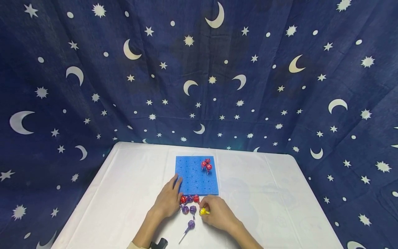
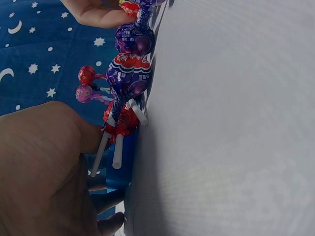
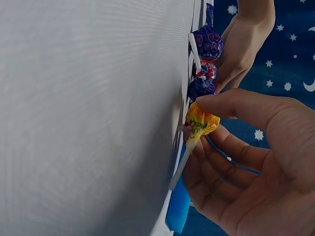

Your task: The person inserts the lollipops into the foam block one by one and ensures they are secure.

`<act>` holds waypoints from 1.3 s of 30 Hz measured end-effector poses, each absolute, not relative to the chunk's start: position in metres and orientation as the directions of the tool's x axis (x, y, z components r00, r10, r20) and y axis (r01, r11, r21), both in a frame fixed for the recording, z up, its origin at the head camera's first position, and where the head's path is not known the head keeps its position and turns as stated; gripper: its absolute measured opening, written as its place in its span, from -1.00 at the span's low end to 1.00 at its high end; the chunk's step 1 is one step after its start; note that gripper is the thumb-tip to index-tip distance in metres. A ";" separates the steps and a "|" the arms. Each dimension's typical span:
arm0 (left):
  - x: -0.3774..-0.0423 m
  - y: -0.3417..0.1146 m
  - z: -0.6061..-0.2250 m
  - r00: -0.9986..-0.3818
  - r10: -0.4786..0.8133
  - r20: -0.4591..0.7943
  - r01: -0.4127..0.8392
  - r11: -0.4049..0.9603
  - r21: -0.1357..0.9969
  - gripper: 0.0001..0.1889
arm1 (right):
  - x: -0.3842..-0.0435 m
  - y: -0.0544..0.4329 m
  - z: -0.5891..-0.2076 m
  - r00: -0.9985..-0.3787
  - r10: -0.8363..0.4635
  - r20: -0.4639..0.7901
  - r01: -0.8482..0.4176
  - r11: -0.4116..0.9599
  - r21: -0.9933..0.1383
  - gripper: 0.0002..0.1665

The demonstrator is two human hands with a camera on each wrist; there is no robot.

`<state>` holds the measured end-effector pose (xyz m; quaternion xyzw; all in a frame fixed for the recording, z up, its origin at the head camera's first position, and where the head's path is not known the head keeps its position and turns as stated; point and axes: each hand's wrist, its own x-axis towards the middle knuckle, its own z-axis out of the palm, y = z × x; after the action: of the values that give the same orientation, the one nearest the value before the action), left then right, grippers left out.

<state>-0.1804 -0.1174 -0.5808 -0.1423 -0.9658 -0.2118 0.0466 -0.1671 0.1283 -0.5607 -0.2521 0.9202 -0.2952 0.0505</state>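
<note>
A blue foam board (image 1: 193,178) with rows of small holes lies on the white table. My left hand (image 1: 168,200) rests at its left edge, fingers fairly straight on the foam. Beside that thumb, wrapped lollipops lie along the near edge: a red lollipop (image 1: 183,200), a purple one and another red lollipop (image 1: 196,198). My right hand (image 1: 219,212) pinches a yellow lollipop (image 3: 201,120) between thumb and fingers, just in front of the board. In the right wrist view its white stick slants down toward the table. Three red-looking lollipops (image 1: 208,167) stand upright in the board's far right part.
Nearer me lie two purple lollipops side by side (image 1: 193,209) and a single purple lollipop (image 1: 191,224) with its stick toward me. The white table (image 1: 255,186) extends to both sides. A dark blue curtain (image 1: 174,114) with moons and stars hangs behind.
</note>
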 end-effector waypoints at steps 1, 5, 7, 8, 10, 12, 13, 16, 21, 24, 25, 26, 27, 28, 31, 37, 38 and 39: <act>-0.181 -0.117 -0.581 -0.955 0.257 0.151 0.296 0.870 0.393 -0.37 | -0.167 0.128 -0.560 -0.868 -0.494 0.057 -0.435 0.699 -0.567 -0.66; -0.181 -0.117 -0.581 -0.953 0.258 0.156 0.300 0.870 0.392 -0.38 | -0.166 0.127 -0.559 -0.867 -0.493 0.070 -0.439 0.692 -0.573 -0.67; -0.181 -0.117 -0.581 -0.954 0.257 0.154 0.298 0.871 0.390 -0.38 | -0.166 0.127 -0.558 -0.866 -0.493 0.087 -0.446 0.680 -0.583 -0.69; -0.181 -0.117 -0.581 -0.954 0.257 0.155 0.298 0.871 0.392 -0.38 | -0.166 0.127 -0.558 -0.867 -0.491 0.092 -0.445 0.674 -0.590 -0.70; -0.181 -0.117 -0.580 -0.954 0.256 0.158 0.299 0.870 0.393 -0.38 | -0.166 0.127 -0.558 -0.867 -0.486 0.111 -0.449 0.664 -0.598 -0.72; -0.182 -0.117 -0.580 -0.953 0.256 0.160 0.300 0.869 0.395 -0.38 | -0.166 0.126 -0.558 -0.868 -0.480 0.125 -0.452 0.662 -0.598 -0.73; -0.182 -0.117 -0.580 -0.953 0.257 0.161 0.300 0.868 0.395 -0.38 | -0.166 0.126 -0.557 -0.869 -0.476 0.134 -0.454 0.662 -0.596 -0.73; -0.182 -0.117 -0.581 -0.951 0.260 0.169 0.307 0.866 0.394 -0.38 | -0.166 0.127 -0.556 -0.870 -0.465 0.163 -0.463 0.661 -0.591 -0.72; -0.182 -0.117 -0.581 -0.944 0.268 0.191 0.324 0.859 0.395 -0.39 | -0.168 0.128 -0.554 -0.865 -0.450 0.220 -0.485 0.645 -0.590 -0.72; -0.182 -0.117 -0.580 -0.946 0.267 0.183 0.320 0.859 0.399 -0.38 | -0.169 0.129 -0.551 -0.865 -0.438 0.245 -0.493 0.647 -0.582 -0.70; -0.182 -0.117 -0.580 -0.948 0.264 0.177 0.315 0.859 0.403 -0.38 | -0.169 0.129 -0.550 -0.867 -0.432 0.250 -0.491 0.650 -0.580 -0.69; -0.182 -0.118 -0.580 -0.949 0.263 0.171 0.311 0.861 0.402 -0.37 | -0.170 0.129 -0.549 -0.870 -0.424 0.251 -0.486 0.652 -0.581 -0.68; -0.182 -0.118 -0.580 -0.950 0.263 0.166 0.309 0.862 0.401 -0.37 | -0.170 0.129 -0.548 -0.873 -0.417 0.252 -0.481 0.653 -0.585 -0.67; -0.182 -0.118 -0.581 -0.951 0.263 0.162 0.307 0.864 0.400 -0.37 | -0.170 0.129 -0.547 -0.876 -0.411 0.251 -0.476 0.654 -0.588 -0.67; -0.182 -0.118 -0.581 -0.952 0.259 0.162 0.303 0.865 0.400 -0.37 | -0.171 0.128 -0.543 -0.885 -0.397 0.243 -0.457 0.645 -0.612 -0.67; -0.182 -0.118 -0.583 -0.952 0.256 0.167 0.302 0.866 0.398 -0.37 | -0.174 0.128 -0.539 -0.886 -0.373 0.274 -0.455 0.591 -0.667 -0.68; -0.182 -0.118 -0.582 -0.952 0.256 0.166 0.302 0.866 0.398 -0.37 | -0.174 0.128 -0.539 -0.886 -0.366 0.283 -0.456 0.586 -0.670 -0.68; -0.181 -0.118 -0.582 -0.952 0.257 0.167 0.303 0.866 0.399 -0.37 | -0.174 0.128 -0.539 -0.887 -0.358 0.290 -0.455 0.583 -0.673 -0.67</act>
<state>-0.1812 -0.1177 -0.5823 -0.1452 -0.9643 -0.2148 0.0544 -0.1744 0.1276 -0.5391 -0.2290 0.8875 -0.3951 -0.0617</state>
